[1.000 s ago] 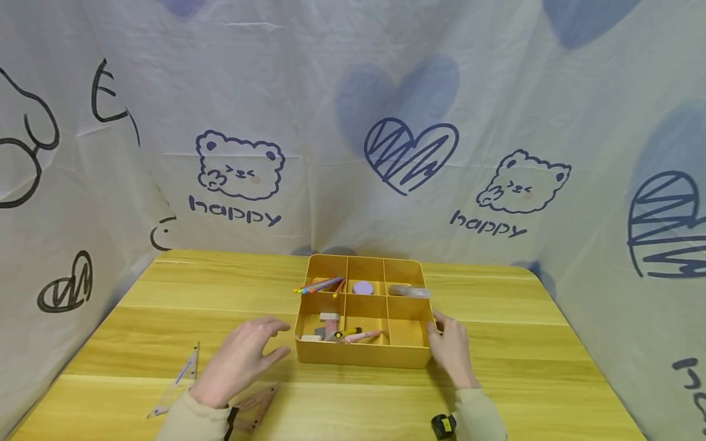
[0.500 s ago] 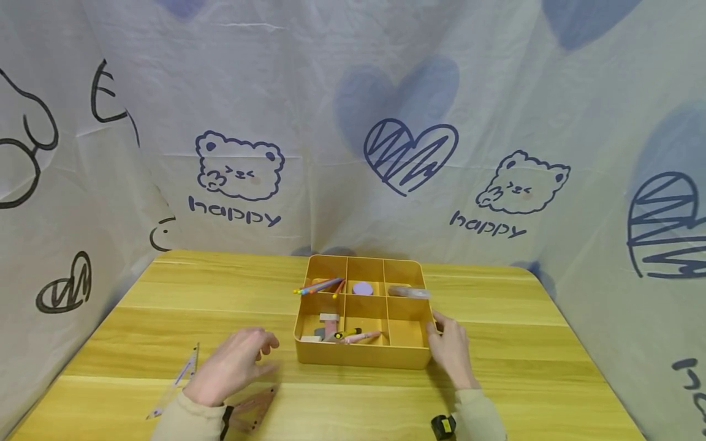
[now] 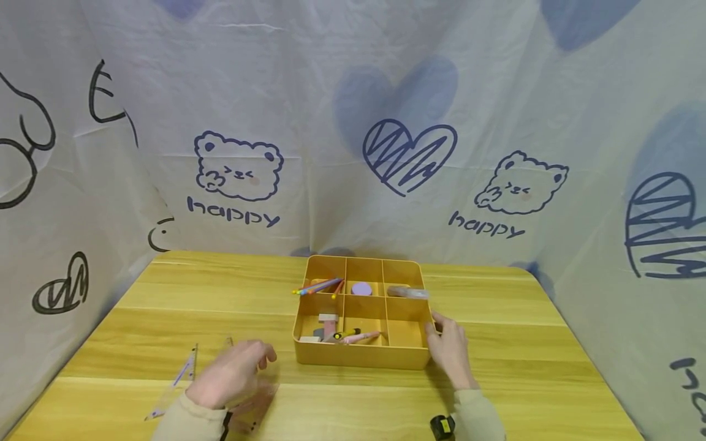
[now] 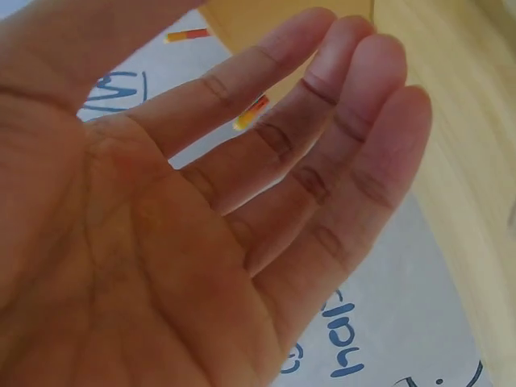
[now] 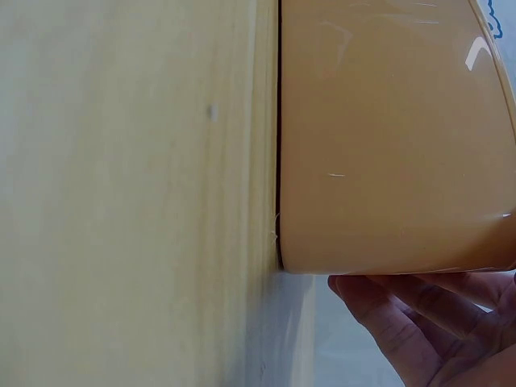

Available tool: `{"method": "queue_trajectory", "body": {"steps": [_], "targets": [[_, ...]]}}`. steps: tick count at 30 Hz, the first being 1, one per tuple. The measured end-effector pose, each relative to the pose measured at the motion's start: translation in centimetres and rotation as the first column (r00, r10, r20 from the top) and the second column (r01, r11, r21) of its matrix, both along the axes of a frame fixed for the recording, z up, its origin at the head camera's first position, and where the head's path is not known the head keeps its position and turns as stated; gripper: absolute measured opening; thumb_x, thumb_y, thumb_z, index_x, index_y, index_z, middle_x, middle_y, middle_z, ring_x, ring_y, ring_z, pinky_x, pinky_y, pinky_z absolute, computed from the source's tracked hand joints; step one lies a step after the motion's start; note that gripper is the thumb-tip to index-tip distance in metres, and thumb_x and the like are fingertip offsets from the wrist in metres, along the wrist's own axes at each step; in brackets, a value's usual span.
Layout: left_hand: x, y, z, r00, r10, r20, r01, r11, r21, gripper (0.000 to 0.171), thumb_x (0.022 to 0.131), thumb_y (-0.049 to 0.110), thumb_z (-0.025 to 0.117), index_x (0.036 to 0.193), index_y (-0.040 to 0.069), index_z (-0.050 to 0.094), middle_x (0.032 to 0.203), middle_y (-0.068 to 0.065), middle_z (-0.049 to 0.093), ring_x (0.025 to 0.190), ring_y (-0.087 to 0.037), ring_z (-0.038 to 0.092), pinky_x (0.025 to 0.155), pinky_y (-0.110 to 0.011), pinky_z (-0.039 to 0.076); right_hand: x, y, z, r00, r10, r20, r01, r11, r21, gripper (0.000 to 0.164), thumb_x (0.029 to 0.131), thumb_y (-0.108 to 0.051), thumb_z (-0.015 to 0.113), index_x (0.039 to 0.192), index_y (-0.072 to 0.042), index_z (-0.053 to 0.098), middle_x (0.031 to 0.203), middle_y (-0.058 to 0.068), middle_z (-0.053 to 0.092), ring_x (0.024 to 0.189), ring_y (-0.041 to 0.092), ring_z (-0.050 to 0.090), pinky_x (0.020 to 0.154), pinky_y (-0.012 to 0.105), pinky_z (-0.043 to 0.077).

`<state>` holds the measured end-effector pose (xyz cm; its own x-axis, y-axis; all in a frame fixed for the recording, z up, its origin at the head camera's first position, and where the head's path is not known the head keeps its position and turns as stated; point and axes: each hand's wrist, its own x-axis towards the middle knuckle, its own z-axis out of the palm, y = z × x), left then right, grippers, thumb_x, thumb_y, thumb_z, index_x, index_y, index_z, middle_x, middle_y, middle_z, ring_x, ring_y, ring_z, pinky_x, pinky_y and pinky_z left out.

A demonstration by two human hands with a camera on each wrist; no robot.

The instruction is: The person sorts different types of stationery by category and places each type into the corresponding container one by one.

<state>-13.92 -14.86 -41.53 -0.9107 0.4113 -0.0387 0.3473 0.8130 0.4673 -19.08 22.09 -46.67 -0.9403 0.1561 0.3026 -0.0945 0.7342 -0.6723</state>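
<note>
My right hand (image 3: pixel 449 346) grips the right side of a yellow six-compartment organizer box (image 3: pixel 364 355), thumb over the rim; the right wrist view shows its fingers against the box wall (image 5: pixel 395 145). My left hand (image 3: pixel 234 370) hovers left of the box, over a clear pinkish set square (image 3: pixel 256 409), which it partly covers and which looks blurred. Palm and long, slightly bent fingers fill the left wrist view, with nothing between them. Another clear set square (image 3: pixel 179 383) with a blue line lies further left. Pencils (image 3: pixel 317 286) lean across the box's back left compartment.
Inside the box are a round lilac item (image 3: pixel 361 288), a clear-wrapped item (image 3: pixel 408 293), pale blocks (image 3: pixel 328 324) and a pink pen (image 3: pixel 361 337). A small black object (image 3: pixel 443 426) with a yellow patch is beside the right sleeve. Printed cloth (image 3: pixel 331 184) hangs behind the table (image 3: pixel 496 306).
My left hand has drawn back from the box, down and left, over the pinkish set square. A thin clear tip now shows beyond that hand. The right hand and box stay put.
</note>
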Motion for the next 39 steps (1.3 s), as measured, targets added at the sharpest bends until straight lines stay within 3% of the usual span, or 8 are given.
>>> {"method": "queue_trajectory", "body": {"steps": [4, 7, 15, 21, 29, 39], "targets": [[0.4, -0.1, -0.6, 0.996, 0.008, 0.091, -0.007, 1.0, -0.01, 0.034, 0.069, 0.006, 0.081, 0.099, 0.004, 0.065, 0.085, -0.008, 0.062, 0.079, -0.024, 0.057, 0.071, -0.046, 0.054, -0.1, 0.0, -0.2, 1.0, 0.001, -0.002, -0.001, 1.0, -0.012, 0.034, 0.091, -0.004, 0.056, 0.121, 0.01, 0.062, 0.107, 0.031, 0.066, 0.098, 0.041, 0.063, 0.084, 0.059, 0.051], [0.9, -0.2, -1.0, 0.991, 0.014, 0.13, -0.013, 1.0, -0.01, 0.041, 0.065, 0.004, 0.082, 0.101, 0.006, 0.062, 0.09, -0.009, 0.061, 0.083, -0.026, 0.058, 0.073, -0.049, 0.054, -0.2, 0.0, -0.3, 1.0, -0.001, -0.001, 0.001, 1.0, -0.024, 0.035, 0.091, -0.005, 0.057, 0.122, 0.009, 0.062, 0.109, 0.031, 0.065, 0.098, 0.041, 0.063, 0.084, 0.058, 0.051], [1.7, -0.7, -2.2, 0.997, -0.021, 0.07, 0.024, 0.999, -0.032, 0.061, 0.047, 0.008, 0.085, 0.101, 0.012, 0.057, 0.093, -0.005, 0.057, 0.081, -0.025, 0.054, 0.07, -0.047, 0.054, -0.1, 0.1, -0.4, 1.0, 0.003, -0.004, -0.003, 1.0, -0.021, 0.034, 0.091, -0.004, 0.056, 0.122, 0.01, 0.061, 0.11, 0.031, 0.065, 0.099, 0.041, 0.062, 0.084, 0.058, 0.051], [1.9, -0.8, -2.7, 0.993, -0.001, 0.119, 0.006, 0.999, -0.041, 0.069, 0.042, 0.008, 0.091, 0.1, 0.014, 0.054, 0.091, -0.003, 0.054, 0.085, -0.026, 0.053, 0.075, -0.053, 0.053, 0.0, 0.0, -0.3, 1.0, 0.007, 0.004, -0.007, 1.0, -0.018, 0.035, 0.092, -0.004, 0.056, 0.123, 0.011, 0.06, 0.111, 0.032, 0.064, 0.099, 0.042, 0.062, 0.084, 0.058, 0.051], [1.6, -0.4, -3.2, 0.989, 0.048, 0.137, -0.031, 0.992, -0.123, 0.067, 0.042, 0.006, 0.092, 0.096, 0.014, 0.052, 0.088, -0.001, 0.052, 0.088, -0.028, 0.054, 0.077, -0.054, 0.052, 0.0, 0.1, -0.2, 1.0, 0.006, 0.012, -0.006, 1.0, -0.008, 0.035, 0.092, -0.004, 0.055, 0.123, 0.013, 0.059, 0.112, 0.033, 0.063, 0.1, 0.043, 0.061, 0.085, 0.059, 0.05], [1.8, -0.5, -3.4, 0.985, 0.045, 0.167, -0.037, 0.998, -0.05, 0.054, 0.048, -0.001, 0.088, 0.088, 0.011, 0.054, 0.083, -0.002, 0.048, 0.079, -0.022, 0.046, 0.069, -0.041, 0.05, -0.1, 0.1, -0.2, 1.0, 0.007, 0.004, -0.007, 1.0, -0.008, 0.035, 0.091, -0.004, 0.056, 0.122, 0.012, 0.06, 0.11, 0.033, 0.064, 0.099, 0.043, 0.062, 0.084, 0.059, 0.05]]}}
